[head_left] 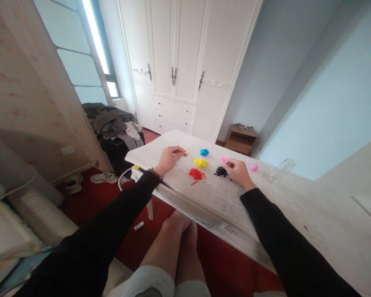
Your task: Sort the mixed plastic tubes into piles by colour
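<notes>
On the white table (160,144) lie small piles of thin plastic-looking pieces: blue pieces (204,152), yellow pieces (200,163), red pieces (197,174), black pieces (221,171) and pink pieces (224,159). My left hand (170,160) is closed in a pinch left of the yellow pile, with small yellow and red pieces (186,153) at its fingertips. Beside the black and pink piles, my right hand (238,172) also pinches its fingers together. Whatever it grips is too small to make out, and its fingers partly cover the black pile.
Right of my right hand sit a round pink item (253,167) and a clear glass container (282,168). A white wardrobe (185,49) stands behind the table, with a small wooden cabinet (241,140) nearby. Clothes (114,123) are heaped at left; shoes (103,177) lie on the red floor.
</notes>
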A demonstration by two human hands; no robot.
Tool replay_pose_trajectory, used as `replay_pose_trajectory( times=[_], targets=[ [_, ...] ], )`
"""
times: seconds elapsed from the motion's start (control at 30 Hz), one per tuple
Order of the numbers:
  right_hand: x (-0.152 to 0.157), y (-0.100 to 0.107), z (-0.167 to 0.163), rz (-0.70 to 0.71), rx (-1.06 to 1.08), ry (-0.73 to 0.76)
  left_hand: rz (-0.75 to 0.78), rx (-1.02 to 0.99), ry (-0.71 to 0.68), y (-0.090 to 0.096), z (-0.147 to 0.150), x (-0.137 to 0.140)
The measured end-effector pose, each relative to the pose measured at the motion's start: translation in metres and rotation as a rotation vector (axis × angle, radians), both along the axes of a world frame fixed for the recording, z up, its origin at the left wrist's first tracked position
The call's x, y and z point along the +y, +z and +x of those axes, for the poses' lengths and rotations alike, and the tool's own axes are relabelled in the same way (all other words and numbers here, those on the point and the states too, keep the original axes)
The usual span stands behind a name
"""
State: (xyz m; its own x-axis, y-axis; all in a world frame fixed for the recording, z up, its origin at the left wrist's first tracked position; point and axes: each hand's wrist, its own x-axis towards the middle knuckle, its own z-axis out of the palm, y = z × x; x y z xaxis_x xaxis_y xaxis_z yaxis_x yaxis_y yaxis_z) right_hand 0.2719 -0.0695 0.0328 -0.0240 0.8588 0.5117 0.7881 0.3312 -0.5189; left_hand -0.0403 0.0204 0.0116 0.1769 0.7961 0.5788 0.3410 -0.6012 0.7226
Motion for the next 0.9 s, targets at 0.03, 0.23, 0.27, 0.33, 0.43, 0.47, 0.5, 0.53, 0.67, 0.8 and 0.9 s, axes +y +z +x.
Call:
replay_pose_trajectory(
  times=[0.03, 0.23, 0.27, 0.33, 0.43, 0.47, 0.5, 0.53, 0.67, 0.8, 0.9],
  targets=[
    [0.000, 0.001, -0.003, 0.007, -0.004, 0.012, 0.000, -0.002, -0.032, 0.000, 0.008, -0.010],
    [-0.007, 0.007, -0.034, 0.109, -0.087, 0.210, -0.032, -0.019, -0.267, -0.002, 0.038, -0.055],
    [-0.008, 0.007, -0.041, 0.121, -0.101, 0.263, -0.039, -0.012, -0.291, -0.002, 0.039, -0.057],
    [-0.008, 0.007, -0.054, 0.135, -0.119, 0.348, -0.048, 0.007, -0.312, -0.003, 0.040, -0.059],
    [-0.007, 0.006, -0.068, 0.139, -0.127, 0.395, -0.049, 0.022, -0.293, -0.002, 0.039, -0.057],
    [-0.006, 0.006, -0.071, 0.139, -0.124, 0.399, -0.047, 0.024, -0.288, -0.002, 0.039, -0.057],
    [-0.005, 0.005, -0.073, 0.137, -0.117, 0.402, -0.047, 0.024, -0.283, -0.002, 0.039, -0.057],
    [-0.005, 0.005, -0.075, 0.136, -0.109, 0.404, -0.048, 0.023, -0.280, -0.001, 0.039, -0.056],
    [-0.004, 0.003, -0.074, 0.121, -0.087, 0.405, -0.066, -0.002, -0.289, -0.002, 0.038, -0.056],
    [-0.004, 0.001, -0.073, 0.099, -0.080, 0.396, -0.087, -0.031, -0.357, -0.004, 0.037, -0.054],
    [-0.004, 0.001, -0.072, 0.106, -0.074, 0.383, -0.107, -0.038, -0.376, -0.004, 0.036, -0.054]
  ],
)
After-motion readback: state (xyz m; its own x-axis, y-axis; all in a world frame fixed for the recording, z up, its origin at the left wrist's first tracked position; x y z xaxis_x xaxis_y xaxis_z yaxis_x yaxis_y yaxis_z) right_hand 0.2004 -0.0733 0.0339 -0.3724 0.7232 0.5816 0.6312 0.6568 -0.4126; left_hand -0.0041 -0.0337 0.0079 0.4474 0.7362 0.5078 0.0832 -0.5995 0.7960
